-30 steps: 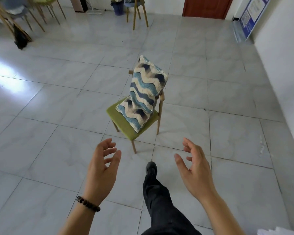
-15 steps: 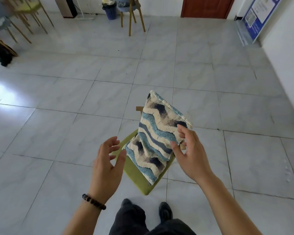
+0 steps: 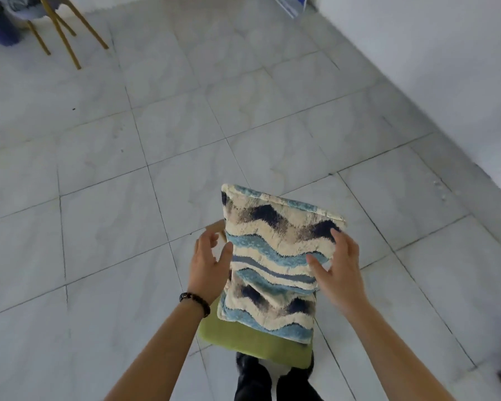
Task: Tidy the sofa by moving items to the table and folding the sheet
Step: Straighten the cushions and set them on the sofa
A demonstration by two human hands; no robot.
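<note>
Head-worn view, looking steeply down, close

Grey tiled floor (image 3: 156, 140) — white wall (image 3: 431, 68)

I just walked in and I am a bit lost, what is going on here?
A person stands over a chair with a green seat, where a wavy blue and cream cushion stands propped up. Both bare hands are at the cushion: the right hand touches its right edge, thumb on the front, and the left hand is open beside its left edge. The cushion rests on the seat, not yet lifted.
</note>
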